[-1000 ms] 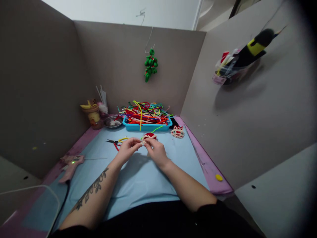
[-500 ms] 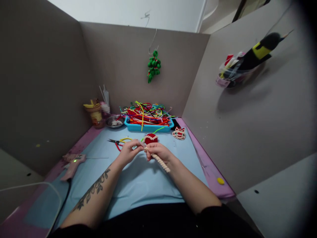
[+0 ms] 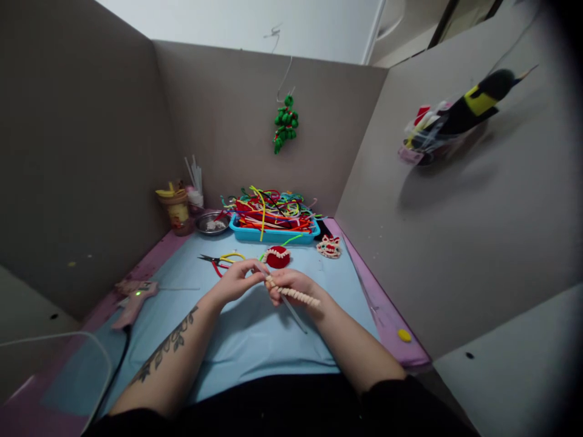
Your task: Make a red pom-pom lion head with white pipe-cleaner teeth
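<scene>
Both my hands meet over the middle of the blue mat (image 3: pixel 255 340). My right hand (image 3: pixel 291 285) is closed round a cream coiled pipe cleaner (image 3: pixel 296 295) that sticks out to the right over my wrist. My left hand (image 3: pixel 234 282) pinches one end of a thin grey rod (image 3: pixel 294 312) that runs down past the coil. Just behind my fingers a red round piece with a cream edge (image 3: pixel 277 256) lies on the mat.
Red-handled scissors (image 3: pixel 216 261) lie left of my hands. A blue tray of coloured pipe cleaners (image 3: pixel 271 215) stands at the back, with a small red and cream ornament (image 3: pixel 329 246), a metal dish (image 3: pixel 212 223) and a cup (image 3: pixel 175 209) nearby. A pink glue gun (image 3: pixel 134 297) rests left.
The cream coil has appeared from between my fingers and now lies out to the right, apart from the thin rod. The red piece now sits free on the mat.
</scene>
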`<state>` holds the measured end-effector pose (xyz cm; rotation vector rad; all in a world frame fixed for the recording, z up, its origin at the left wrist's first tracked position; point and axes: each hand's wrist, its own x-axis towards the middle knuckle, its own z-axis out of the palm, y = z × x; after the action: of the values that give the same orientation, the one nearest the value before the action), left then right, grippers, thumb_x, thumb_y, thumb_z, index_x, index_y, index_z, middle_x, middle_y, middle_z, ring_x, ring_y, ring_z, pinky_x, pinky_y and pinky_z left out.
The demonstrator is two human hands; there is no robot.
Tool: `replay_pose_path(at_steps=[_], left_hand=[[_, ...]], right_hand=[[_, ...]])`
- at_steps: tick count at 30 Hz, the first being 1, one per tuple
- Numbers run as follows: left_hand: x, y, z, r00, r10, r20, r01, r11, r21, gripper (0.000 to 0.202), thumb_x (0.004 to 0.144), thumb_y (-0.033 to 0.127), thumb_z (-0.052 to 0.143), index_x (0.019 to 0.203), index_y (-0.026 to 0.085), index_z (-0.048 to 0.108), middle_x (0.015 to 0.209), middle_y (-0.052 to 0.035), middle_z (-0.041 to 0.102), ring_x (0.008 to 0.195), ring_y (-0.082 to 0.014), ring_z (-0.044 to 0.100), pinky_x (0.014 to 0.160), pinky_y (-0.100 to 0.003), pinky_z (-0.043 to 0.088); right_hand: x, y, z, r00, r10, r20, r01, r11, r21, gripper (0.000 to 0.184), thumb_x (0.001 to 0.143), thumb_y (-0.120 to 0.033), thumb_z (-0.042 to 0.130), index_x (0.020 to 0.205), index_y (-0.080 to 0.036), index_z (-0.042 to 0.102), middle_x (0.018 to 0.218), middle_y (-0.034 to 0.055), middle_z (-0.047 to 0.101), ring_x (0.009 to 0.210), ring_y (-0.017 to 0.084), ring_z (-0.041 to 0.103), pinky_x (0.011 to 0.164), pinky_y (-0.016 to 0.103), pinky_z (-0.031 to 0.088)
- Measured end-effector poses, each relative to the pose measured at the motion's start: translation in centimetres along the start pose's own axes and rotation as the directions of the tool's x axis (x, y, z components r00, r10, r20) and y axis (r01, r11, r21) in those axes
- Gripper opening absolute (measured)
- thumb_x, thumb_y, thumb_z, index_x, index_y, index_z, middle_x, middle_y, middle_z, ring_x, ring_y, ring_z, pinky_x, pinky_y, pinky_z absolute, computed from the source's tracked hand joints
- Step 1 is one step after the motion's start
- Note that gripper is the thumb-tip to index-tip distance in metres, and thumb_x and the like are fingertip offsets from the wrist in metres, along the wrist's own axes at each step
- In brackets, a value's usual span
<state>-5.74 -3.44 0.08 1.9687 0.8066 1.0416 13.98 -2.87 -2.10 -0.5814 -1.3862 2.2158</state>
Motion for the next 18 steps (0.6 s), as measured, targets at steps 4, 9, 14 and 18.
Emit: replay_pose_path(at_steps=[4, 9, 14, 18], left_hand=[[0.3, -0.9, 0.1, 0.978, -0.078, -0.194, 0.070, 0.996, -0.050, 0.024, 0.080, 0.039, 0.063, 0.081, 0.016, 0.067, 0.083, -0.0048, 0.068, 0.077, -0.0164, 0.062, 0.075, -0.028, 0.047], [0.8, -1.8, 0.7, 0.863, -0.226, -0.452, 0.135, 0.965, -0.225, 0.030, 0.074, 0.043, 0.067, 0.083, 0.015, 0.067, 0.084, -0.0051, 0.069, 0.075, -0.0161, 0.061, 0.073, -0.028, 0.047], [1.0, -1.6, 1.6, 0.884, -0.257, -0.389, 0.112, 0.927, -0.357, 0.029, 0.072, 0.041, 0.070, 0.079, 0.014, 0.066, 0.081, -0.0044, 0.068, 0.076, -0.0154, 0.060, 0.076, -0.028, 0.047], [1.0, -1.6, 1.6, 0.918, -0.260, -0.299, 0.142, 0.920, -0.365, 0.028, 0.071, 0.040, 0.071, 0.080, 0.014, 0.067, 0.082, -0.0052, 0.069, 0.078, -0.0160, 0.061, 0.079, -0.029, 0.047]], right_hand=[[-0.5, -1.2, 1.1, 0.946, -0.233, -0.225, 0.075, 0.833, -0.548, 0.044, 0.077, -0.046, 0.064, 0.110, -0.018, 0.054, 0.093, 0.0074, 0.067, 0.083, 0.019, 0.064, 0.076, 0.034, 0.048], [-0.2, -1.7, 3.2, 0.627, -0.748, -0.215, -0.226, 0.090, -0.970, 0.044, 0.076, -0.035, 0.071, 0.116, -0.022, 0.056, 0.112, 0.0100, 0.065, 0.107, 0.027, 0.055, 0.096, 0.044, 0.033], [1.0, -0.4, 3.6, 0.547, -0.836, -0.037, -0.312, -0.163, -0.936, 0.021, 0.087, -0.027, 0.059, 0.107, -0.021, 0.060, 0.103, 0.0087, 0.070, 0.099, 0.022, 0.059, 0.099, 0.042, 0.027], [1.3, -0.2, 3.0, 0.542, -0.840, -0.021, -0.305, -0.173, -0.936, 0.015, 0.092, -0.025, 0.049, 0.094, -0.020, 0.063, 0.087, 0.0064, 0.072, 0.087, 0.019, 0.061, 0.092, 0.034, 0.032]])
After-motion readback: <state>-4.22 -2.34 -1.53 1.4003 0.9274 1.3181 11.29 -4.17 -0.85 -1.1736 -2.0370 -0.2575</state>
